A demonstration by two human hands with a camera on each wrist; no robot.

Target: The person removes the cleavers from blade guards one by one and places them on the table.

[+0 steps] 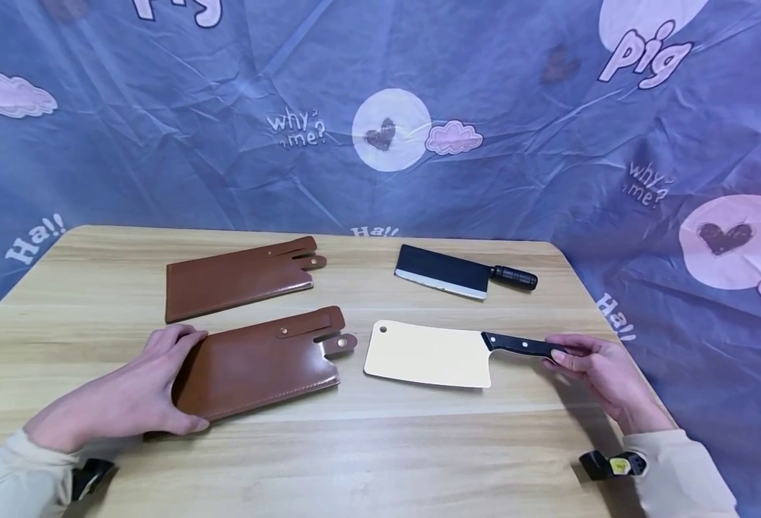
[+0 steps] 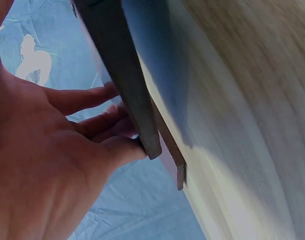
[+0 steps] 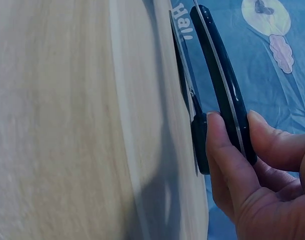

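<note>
My right-hand fingers [image 1: 564, 356] are curled round the end of the black handle [image 1: 521, 346] of the pale cleaver [image 1: 429, 355], thumb on one side and the others beneath, as the right wrist view shows closely; the blade lies flat on the desk [image 1: 380, 446] with its hanging-hole corner pointing toward the brown leather sheath [image 1: 260, 370] just beside it; my left hand [image 1: 137, 392] grips the closed end of that sheath, thumb at the near edge and fingers [image 2: 92, 97] over the far one, and in the left wrist view that end looks tipped up off the wood; the sheath's mouth, with its strap and snap tab [image 1: 340, 345], faces the blade across a small gap; I judge the step in hand to be lining knife and sheath up for sliding the blade in, with nothing yet inserted; the next move calls for lifting the handle a little, aiming the blade's front edge squarely at the mouth below the strap, and holding the sheath steady; farther back lie a second brown sheath [image 1: 238, 279] and a dark cleaver [image 1: 461, 274], well apart from my hands.
</note>
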